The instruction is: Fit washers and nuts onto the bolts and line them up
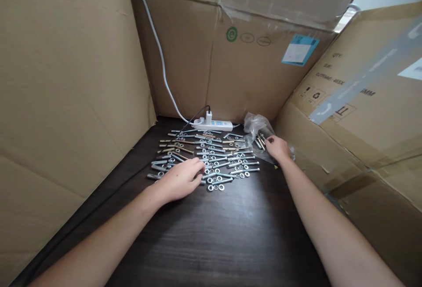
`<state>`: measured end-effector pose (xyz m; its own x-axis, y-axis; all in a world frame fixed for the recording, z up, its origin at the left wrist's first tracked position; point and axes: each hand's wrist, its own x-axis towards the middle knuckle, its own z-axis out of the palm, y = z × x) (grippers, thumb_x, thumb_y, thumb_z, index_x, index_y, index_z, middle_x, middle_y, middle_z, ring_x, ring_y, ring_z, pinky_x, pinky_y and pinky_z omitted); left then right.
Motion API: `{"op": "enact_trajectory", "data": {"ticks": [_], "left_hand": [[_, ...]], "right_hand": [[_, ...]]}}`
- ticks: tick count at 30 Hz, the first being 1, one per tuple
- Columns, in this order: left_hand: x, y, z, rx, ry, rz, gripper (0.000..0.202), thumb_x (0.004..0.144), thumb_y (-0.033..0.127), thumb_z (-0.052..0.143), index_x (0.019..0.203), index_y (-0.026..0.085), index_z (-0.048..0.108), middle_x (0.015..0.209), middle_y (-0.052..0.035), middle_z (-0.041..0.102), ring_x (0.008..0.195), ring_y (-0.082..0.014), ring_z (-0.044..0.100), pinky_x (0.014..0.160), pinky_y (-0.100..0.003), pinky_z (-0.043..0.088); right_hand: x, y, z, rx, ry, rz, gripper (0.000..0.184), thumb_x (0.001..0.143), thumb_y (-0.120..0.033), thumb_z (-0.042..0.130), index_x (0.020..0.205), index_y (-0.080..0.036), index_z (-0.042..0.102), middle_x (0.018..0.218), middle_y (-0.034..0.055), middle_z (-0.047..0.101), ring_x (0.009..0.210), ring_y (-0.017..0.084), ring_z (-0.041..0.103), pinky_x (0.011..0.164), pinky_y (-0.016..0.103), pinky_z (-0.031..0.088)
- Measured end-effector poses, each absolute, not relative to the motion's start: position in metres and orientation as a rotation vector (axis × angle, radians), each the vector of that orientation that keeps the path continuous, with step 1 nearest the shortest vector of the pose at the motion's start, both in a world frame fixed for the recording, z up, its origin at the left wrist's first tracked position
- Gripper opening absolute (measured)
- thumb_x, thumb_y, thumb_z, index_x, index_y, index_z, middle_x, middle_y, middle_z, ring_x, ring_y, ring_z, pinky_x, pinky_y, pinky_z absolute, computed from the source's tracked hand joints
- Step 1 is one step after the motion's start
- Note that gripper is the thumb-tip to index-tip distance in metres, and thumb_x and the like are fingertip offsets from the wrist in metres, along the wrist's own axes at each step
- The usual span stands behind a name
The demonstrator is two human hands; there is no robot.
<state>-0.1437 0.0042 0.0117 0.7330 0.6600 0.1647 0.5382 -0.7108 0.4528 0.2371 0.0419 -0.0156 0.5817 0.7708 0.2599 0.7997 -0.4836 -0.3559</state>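
Observation:
My left hand (184, 178) rests low over the front of a spread of hardware, its fingers curled together. Whatever is between those fingertips is hidden. Around it lie rows of metal bolts and sleeves (222, 181), most silvery and some brass-coloured, with nuts and washers (210, 187) among them. At the right, my right hand (278, 148) reaches to a clear plastic bag (255, 122), thumb and fingers pinched together. Several bolts with sleeves (260, 142) lie at the bag, right beside those fingertips. Whether the fingers grip one of them I cannot make out.
A white power strip (214, 125) with a plugged-in adapter (209, 117) lies behind the hardware. Its white cable (158, 43) climbs the back carton (184, 58). A black cord (108, 199) crosses the dark table (231, 243) at left. Cardboard walls stand left (66, 80) and right (372, 133).

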Motion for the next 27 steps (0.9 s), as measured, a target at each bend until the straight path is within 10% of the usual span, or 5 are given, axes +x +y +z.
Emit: {"op": "enact_trajectory", "data": {"ticks": [27], "left_hand": [[-0.144,-0.003,0.019,2.756,0.871,0.311,0.008,0.083,0.017,0.045,0.079,0.019,0.051,0.083,-0.0021,0.053,0.080,-0.0182,0.045,0.069,-0.030,0.036]], "right_hand": [[0.096,-0.069,-0.003,-1.601,-2.254,0.166,0.013,0.086,-0.022,0.051,0.092,-0.022,0.062,0.080,0.0005,0.060,0.072,0.013,0.055,0.065,0.024,0.039]]}}
